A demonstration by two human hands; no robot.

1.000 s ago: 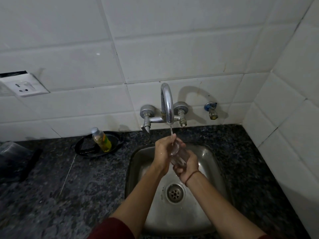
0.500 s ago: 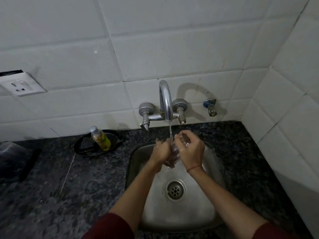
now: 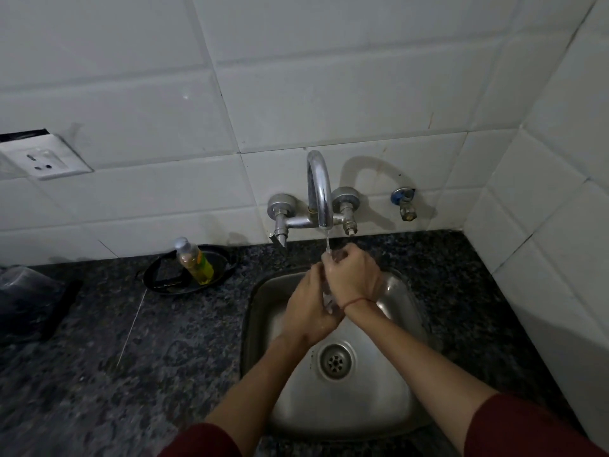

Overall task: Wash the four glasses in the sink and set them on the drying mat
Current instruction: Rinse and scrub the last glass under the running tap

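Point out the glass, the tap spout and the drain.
glass (image 3: 329, 301), head view, clear lower wall.
tap spout (image 3: 319, 186), head view, chrome arch.
drain (image 3: 336, 361), head view, strainer centre.

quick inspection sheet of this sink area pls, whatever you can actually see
surface: dark speckled counter with a steel sink set into it.
job's things: one clear glass held under the running tap; other glasses and the drying mat not in view.
clutter: bottle of yellow liquid in a black dish; dark bag at the left edge.
grips: left hand and right hand both curl round the glass, above the sink.
cables: nothing seen.
surroundings: white tiled wall, wall socket, spare valve right of the tap.
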